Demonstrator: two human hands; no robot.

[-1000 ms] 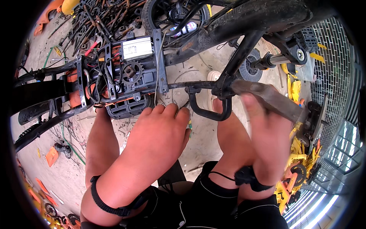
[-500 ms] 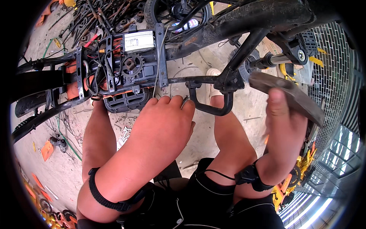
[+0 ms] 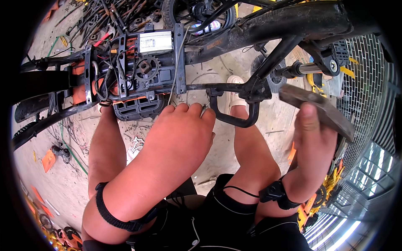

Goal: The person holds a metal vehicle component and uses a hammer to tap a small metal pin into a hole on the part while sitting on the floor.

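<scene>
Curling downward, the fingers of the left hand (image 3: pixel 180 134) are sitting close together, knuckles up, just below the lower bar of a black frame (image 3: pixel 268 31); the back of the hand is hiding their tips, so I cannot tell whether they are pinching anything. Just right of the knuckles, a black metal loop (image 3: pixel 236 120) is hanging from that bar, so near that contact is hard to judge. Farther right, well apart from the left hand and past the loop, a hammer (image 3: pixel 333 118) is being held up clear of the frame. Its blocky head is slanting from upper left to lower right, the upper-left end pointing toward the frame joint. The right hand (image 3: pixel 316 138) is carrying it, fingers wrapping round beneath the head and thumb lying up against it; the fist is hiding the handle.

Below everything, a gritty concrete floor (image 3: pixel 222 154) is spreading out. At the left, an orange piece (image 3: pixel 48 161) is lying beside a dark tool; beyond the frame, a heap of dark metal rods (image 3: pixel 106 19) is stretching toward a spoked wheel (image 3: pixel 167 12). At the right, yellow parts (image 3: pixel 331 182) are crowding below a brick-patterned wall (image 3: pixel 360 75).
</scene>
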